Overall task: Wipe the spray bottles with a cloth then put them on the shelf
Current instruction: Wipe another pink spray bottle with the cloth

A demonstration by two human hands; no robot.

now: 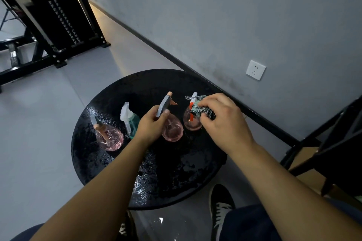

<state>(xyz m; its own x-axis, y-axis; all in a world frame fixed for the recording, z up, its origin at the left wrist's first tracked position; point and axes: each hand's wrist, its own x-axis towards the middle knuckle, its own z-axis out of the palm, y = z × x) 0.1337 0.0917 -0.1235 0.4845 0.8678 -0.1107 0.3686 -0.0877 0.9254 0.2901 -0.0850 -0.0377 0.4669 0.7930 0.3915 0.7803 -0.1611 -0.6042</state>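
A round black table (176, 172) with a glossy, speckled top serves as the landmark, and four spray bottles stand on its far half. Nearest its left edge is a round pink bottle with a grey and peach trigger head (109, 137); just to the right of it stands a teal bottle with a white sprayer (131, 121). Near the table's middle, the left hand (151, 123) curls its fingers and thumb around the neck of a second round pink bottle (172, 129), just below its grey and peach trigger head, which points away toward the wall (235, 15). Whether this bottle is lifted or resting on the table cannot be told. Toward the table's right edge stands a pink bottle with a white and red sprayer (193, 121). The right hand (223, 121) grips a bunched teal, black and white patterned cloth (203, 110) and presses it against the sprayer of that bottle, fingers curled round the fabric. Beyond the table, on the grey wall, sits a white power socket (255, 70). To the table's far left stands black gym equipment (54, 25) on the grey floor. At the table's right edge, a dark-framed shelf (333, 143) is partly in view. Below the table's near edge a black and white shoe (221, 207) shows.
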